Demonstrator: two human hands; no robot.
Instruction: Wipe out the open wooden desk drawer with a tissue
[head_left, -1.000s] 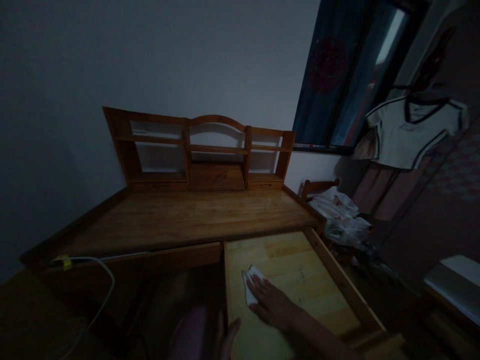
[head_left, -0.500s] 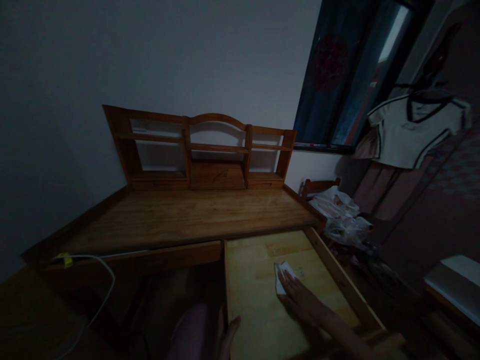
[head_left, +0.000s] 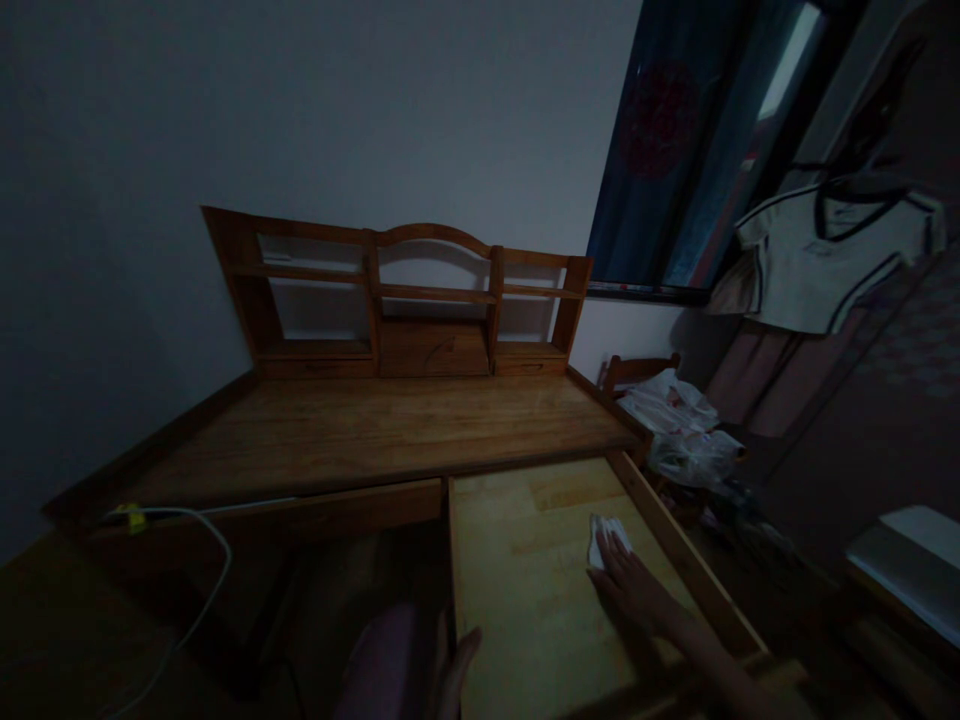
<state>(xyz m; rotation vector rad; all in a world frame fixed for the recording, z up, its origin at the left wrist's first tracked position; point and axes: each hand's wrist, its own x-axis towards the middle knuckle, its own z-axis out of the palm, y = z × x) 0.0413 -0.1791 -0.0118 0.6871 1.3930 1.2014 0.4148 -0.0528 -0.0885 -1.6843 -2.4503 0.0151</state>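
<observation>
My right hand [head_left: 630, 583] presses a folded white cloth [head_left: 604, 541] onto the pale wooden bottom of the pulled-out drawer [head_left: 525, 560], with the fingers laid over the cloth. It is right of the drawer's middle, near the right side wall. At the lower edge of the view, my left hand [head_left: 456, 668] grips the drawer's left side wall, the thumb on the inner side and the fingers outside. The rest of that hand is cut off by the frame.
The wooden desk [head_left: 420, 430] carries a shelf unit [head_left: 435, 345] at the back. A white cable [head_left: 221, 590] hangs at the left front. Below the desk shows a rounded pinkish shape [head_left: 379, 660]. Plastic bags [head_left: 682, 430] lie on a chair [head_left: 637, 370] to the right.
My right hand has slid the cloth to the right across the drawer bottom, closer to the right side wall. My left hand stays at the drawer's left wall.
</observation>
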